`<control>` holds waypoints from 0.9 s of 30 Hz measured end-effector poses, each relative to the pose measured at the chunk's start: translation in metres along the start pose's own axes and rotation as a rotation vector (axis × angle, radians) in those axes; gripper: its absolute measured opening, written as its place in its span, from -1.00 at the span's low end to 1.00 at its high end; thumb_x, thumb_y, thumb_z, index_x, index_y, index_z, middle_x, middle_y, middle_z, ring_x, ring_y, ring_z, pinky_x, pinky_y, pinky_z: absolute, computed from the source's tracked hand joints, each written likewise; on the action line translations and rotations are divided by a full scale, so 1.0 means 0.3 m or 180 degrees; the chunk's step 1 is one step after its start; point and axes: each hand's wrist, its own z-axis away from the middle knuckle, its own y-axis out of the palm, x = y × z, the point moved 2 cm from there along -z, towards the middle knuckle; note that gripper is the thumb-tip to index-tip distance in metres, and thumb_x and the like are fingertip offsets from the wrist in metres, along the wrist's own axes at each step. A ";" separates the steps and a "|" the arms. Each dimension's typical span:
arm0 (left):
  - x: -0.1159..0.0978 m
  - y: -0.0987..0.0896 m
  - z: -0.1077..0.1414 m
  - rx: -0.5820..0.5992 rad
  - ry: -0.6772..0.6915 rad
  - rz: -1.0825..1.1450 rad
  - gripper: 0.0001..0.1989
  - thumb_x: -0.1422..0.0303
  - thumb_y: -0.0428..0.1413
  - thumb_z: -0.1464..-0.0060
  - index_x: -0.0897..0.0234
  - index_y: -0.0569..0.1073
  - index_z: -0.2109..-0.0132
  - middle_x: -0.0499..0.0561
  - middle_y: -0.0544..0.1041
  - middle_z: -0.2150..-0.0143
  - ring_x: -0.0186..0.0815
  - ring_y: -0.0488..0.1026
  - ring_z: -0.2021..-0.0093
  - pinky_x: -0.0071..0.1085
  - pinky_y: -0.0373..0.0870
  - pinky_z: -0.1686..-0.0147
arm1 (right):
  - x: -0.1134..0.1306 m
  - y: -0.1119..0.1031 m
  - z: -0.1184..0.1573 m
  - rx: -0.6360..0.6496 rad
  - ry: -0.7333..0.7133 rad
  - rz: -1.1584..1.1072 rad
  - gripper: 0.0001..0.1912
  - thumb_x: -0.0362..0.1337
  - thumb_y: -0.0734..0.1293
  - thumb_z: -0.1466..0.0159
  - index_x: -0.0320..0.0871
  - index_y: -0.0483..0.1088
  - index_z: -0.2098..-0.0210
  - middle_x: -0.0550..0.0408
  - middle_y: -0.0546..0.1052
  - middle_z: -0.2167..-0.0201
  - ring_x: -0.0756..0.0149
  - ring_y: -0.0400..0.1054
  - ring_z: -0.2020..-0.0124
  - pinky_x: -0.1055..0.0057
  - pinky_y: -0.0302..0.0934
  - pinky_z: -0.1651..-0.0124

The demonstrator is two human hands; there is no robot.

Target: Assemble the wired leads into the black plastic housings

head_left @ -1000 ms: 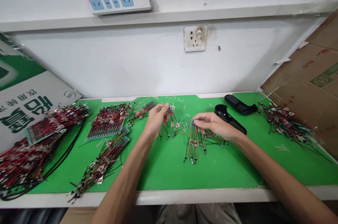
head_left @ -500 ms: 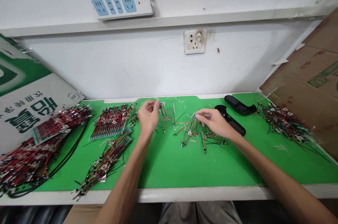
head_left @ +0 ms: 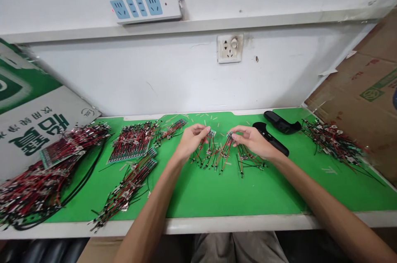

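Over the middle of the green mat, my left hand (head_left: 192, 141) pinches the top edge of a small wired circuit board (head_left: 212, 134), with red and black wires hanging below. Just to the right, my right hand (head_left: 252, 141) closes on the top of another wired board (head_left: 229, 135); its wires (head_left: 223, 154) reach down to the mat. The two held boards are close together but apart. Beneath my right hand lie more loose wires with small parts (head_left: 245, 157). My fingers partly cover both boards.
Wired board panels (head_left: 130, 143) and a bundle (head_left: 127, 184) lie left, beside a large pile (head_left: 31, 184) by the carton (head_left: 40, 118). A small wired strip (head_left: 172, 128) lies behind. Black plastic shells (head_left: 281, 122) and another wired pile (head_left: 333, 141) are right. Clippings litter the green mat (head_left: 235, 201).
My left hand has moved right toward my right hand, holding a wired board beside the other one. A small wired strip now shows on the mat where my left hand was.
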 end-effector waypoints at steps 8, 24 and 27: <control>0.012 0.020 0.005 0.0082 -0.0254 0.0120 -0.60 0.03 0.33 0.02 0.27 0.47 0.26 -0.02 0.56 0.40 -0.32 0.53 0.43 -0.41 0.35 0.38 | -0.004 0.031 0.012 0.0630 0.0169 -0.0407 -0.62 -0.02 0.49 -0.30 -0.15 0.49 0.06 0.05 0.57 0.21 0.31 0.51 0.23 0.29 0.46 0.06; 0.007 0.025 0.019 0.0803 -0.0485 -0.0019 -0.68 0.07 0.32 0.00 0.21 0.52 0.31 -0.03 0.46 0.53 -0.37 0.35 0.56 -0.40 0.26 0.53 | -0.001 0.049 0.028 0.0587 0.0796 -0.1031 -0.52 0.04 0.57 -0.18 -0.18 0.49 0.13 0.08 0.51 0.27 0.38 0.42 0.30 0.42 0.38 0.20; -0.008 0.036 0.032 0.0968 -0.0452 -0.0043 -0.71 0.14 0.36 0.04 0.22 0.54 0.28 -0.02 0.51 0.45 -0.38 0.39 0.51 -0.39 0.31 0.47 | -0.015 0.046 0.020 0.0502 0.0710 -0.0728 -0.52 0.07 0.53 -0.21 -0.20 0.49 0.12 0.05 0.53 0.24 0.38 0.42 0.31 0.43 0.36 0.24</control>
